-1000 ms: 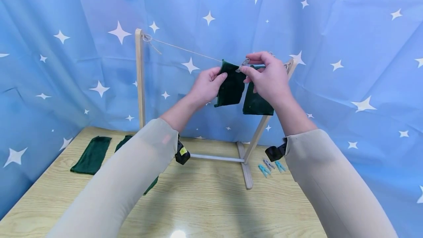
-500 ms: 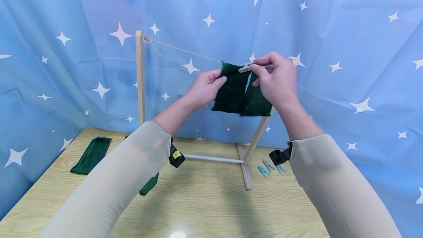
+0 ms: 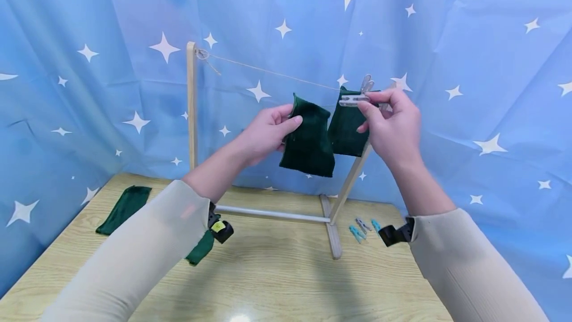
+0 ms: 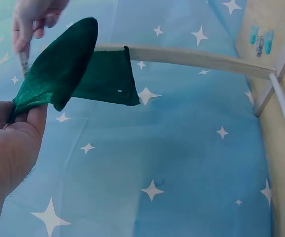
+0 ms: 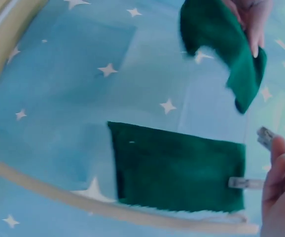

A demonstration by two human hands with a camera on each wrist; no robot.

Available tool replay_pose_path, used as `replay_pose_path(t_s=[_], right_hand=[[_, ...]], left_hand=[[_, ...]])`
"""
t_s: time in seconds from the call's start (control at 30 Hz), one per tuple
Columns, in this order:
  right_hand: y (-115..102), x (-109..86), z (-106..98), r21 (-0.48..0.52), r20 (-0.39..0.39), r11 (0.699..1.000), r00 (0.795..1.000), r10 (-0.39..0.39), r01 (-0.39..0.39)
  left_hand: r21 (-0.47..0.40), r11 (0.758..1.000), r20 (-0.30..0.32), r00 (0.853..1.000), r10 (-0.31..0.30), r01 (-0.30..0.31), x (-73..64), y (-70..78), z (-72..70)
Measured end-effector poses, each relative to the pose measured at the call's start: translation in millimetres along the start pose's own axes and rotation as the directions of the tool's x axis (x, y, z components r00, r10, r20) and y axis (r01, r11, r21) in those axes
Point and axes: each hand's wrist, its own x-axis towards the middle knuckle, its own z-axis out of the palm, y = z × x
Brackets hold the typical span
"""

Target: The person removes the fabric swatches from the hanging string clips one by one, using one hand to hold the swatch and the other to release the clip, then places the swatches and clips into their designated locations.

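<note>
My left hand (image 3: 268,133) pinches a dark green cloth (image 3: 310,138) by its left edge, in front of and below the string (image 3: 268,71). In the left wrist view this cloth (image 4: 63,64) bends over above the fingers. My right hand (image 3: 395,123) pinches a grey clothespin (image 3: 353,100) between thumb and fingers, apart from the held cloth. Behind it, a second green cloth (image 3: 348,133) hangs from the string near the right post. Another clothespin (image 5: 243,182) grips that cloth's top edge in the right wrist view, beside the held clothespin (image 5: 267,138).
A wooden frame has a left post (image 3: 192,108), a right post (image 3: 350,185) and a white bottom bar (image 3: 272,213). Several blue and grey clothespins (image 3: 357,233) lie by its right foot. Green cloths (image 3: 125,210) lie on the table (image 3: 268,272) at left, partly behind the left sleeve.
The left hand has drawn the cloth down and away from the string. The clothespin has come off that cloth and moved right and slightly down with the right hand.
</note>
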Motion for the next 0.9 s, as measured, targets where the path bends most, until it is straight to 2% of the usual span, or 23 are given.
replay_pose_path(t_s=[0.23,0.5,0.7,0.9], right_hand=[[37.9,-39.4,-17.1,-0.044,0.084,0.996,0.993,0.085,-0.082],[91.9,-94.0,-34.9,-0.080,0.125,0.973,0.966,0.227,-0.218],[130.5,-130.5,-47.3,-0.118,0.142,0.917,0.907,0.396,-0.382],[169.4,-158.4,-57.2,-0.164,0.138,0.852,0.844,0.518,-0.497]], left_hand=[[0.047,0.998,0.028,0.998,-0.053,0.052,-30.8,-16.6,-8.5],[0.110,0.978,0.037,0.982,-0.185,0.180,-63.7,-46.6,-20.8],[0.106,0.968,0.040,0.972,-0.231,0.226,-84.3,-75.6,-30.1],[0.104,0.962,0.049,0.964,-0.260,0.254,-101.8,-101.2,-36.0]])
